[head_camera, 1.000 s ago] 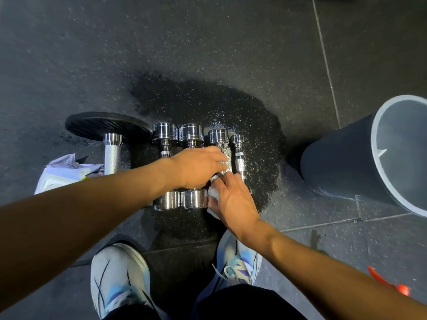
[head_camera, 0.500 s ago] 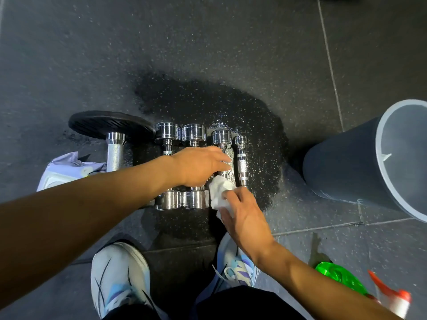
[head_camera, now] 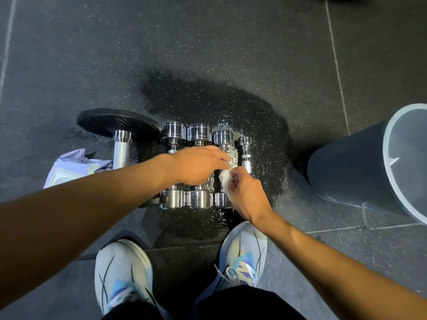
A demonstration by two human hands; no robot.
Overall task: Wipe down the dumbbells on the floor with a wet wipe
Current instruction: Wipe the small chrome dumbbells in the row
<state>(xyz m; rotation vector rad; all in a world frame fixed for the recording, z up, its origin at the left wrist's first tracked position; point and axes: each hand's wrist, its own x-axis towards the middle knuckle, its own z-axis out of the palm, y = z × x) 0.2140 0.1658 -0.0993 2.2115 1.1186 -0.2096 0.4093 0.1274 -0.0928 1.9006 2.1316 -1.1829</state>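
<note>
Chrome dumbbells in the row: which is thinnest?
The rightmost chrome dumbbell, beside the grey bin. Its far head is clearly narrower than the other three heads.

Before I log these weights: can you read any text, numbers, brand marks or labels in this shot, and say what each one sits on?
No text is legible here.
Chrome dumbbells: no weight numbers or markings visible.
Wipe packet: a small printed patch, too blurred to read.
Black weight plate: ribbed surface only, no lettering visible.
Grey bin: a small mark low on the wall, too small to read.
Shoes: coloured patterns only, no readable brand.
</note>
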